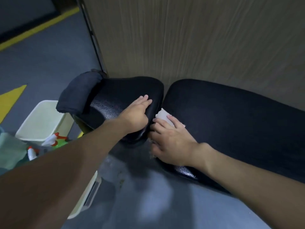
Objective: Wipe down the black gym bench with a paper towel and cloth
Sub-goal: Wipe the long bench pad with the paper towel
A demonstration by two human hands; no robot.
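Observation:
The black gym bench stands against a wood-grain wall in two padded parts: a short seat pad (118, 91) on the left and a long back pad (231, 123) on the right. A narrow gap separates them. My left hand (134, 113) rests flat on the seat pad's right edge, fingers together, thumb hooked over the side. My right hand (170, 139) presses a white paper towel (162, 115) against the end of the long pad beside the gap. The towel's frayed edges stick out around my fingers. A black foam roller (79, 91) sits at the seat pad's far left end.
A cream plastic bin (44, 121) stands on the grey floor to the left of the bench. Spray bottles with red-and-white triggers (52, 140) and a pale green cloth (9, 149) lie at the lower left. Yellow floor markings (11, 100) run along the left.

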